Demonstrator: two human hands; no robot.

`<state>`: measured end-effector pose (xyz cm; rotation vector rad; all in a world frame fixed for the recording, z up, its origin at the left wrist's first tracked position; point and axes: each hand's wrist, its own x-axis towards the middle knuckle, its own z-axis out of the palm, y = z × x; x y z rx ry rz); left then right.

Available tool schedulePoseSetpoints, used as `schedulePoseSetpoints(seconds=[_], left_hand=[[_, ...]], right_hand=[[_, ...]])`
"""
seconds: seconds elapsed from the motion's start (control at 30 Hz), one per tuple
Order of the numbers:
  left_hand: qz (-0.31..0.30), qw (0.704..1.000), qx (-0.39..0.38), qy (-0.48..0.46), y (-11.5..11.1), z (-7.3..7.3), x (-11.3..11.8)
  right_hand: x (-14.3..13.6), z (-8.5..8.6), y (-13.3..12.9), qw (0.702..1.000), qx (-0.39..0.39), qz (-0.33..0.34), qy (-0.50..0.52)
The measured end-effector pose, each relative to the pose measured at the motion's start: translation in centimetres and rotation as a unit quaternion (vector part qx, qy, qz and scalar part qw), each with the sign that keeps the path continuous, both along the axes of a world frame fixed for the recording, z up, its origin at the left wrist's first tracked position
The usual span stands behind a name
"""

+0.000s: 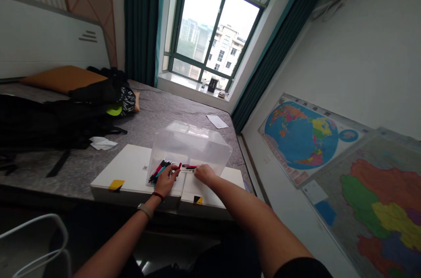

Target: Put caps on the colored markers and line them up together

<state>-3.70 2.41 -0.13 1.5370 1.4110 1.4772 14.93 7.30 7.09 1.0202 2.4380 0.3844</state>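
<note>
A clear plastic box [190,144] lies on its side on two white cartons, its opening toward me. A pile of pens [160,169] in black, red and teal lies at its left end. My left hand [167,178] is over the right part of the pile, with a red pen [180,166] between thumb and fingers. More pens, red and black [188,166], lie in the middle of the box. At their right end is my right hand [204,174], its fingers curled together; what they hold is too small to tell.
The white cartons [123,162] stand at the front edge of a grey mattress [177,107]. Black bags [42,120] and crumpled paper [103,143] lie at the left. A white sheet [217,121] lies behind the box. A wall with maps [302,133] rises at the right.
</note>
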Motion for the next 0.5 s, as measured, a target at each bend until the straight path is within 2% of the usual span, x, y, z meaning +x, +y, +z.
schedulePoseSetpoints(seconds=[0.17,0.5], left_hand=[[-0.008,1.000,-0.006,-0.001,-0.1,0.2,0.1],[-0.013,1.000,-0.004,-0.011,0.0,-0.1,0.2]], right_hand=[[0.2,-0.6,0.3,1.000,-0.011,-0.001,-0.004],[0.2,0.6,1.1,0.996,-0.060,0.019,-0.061]])
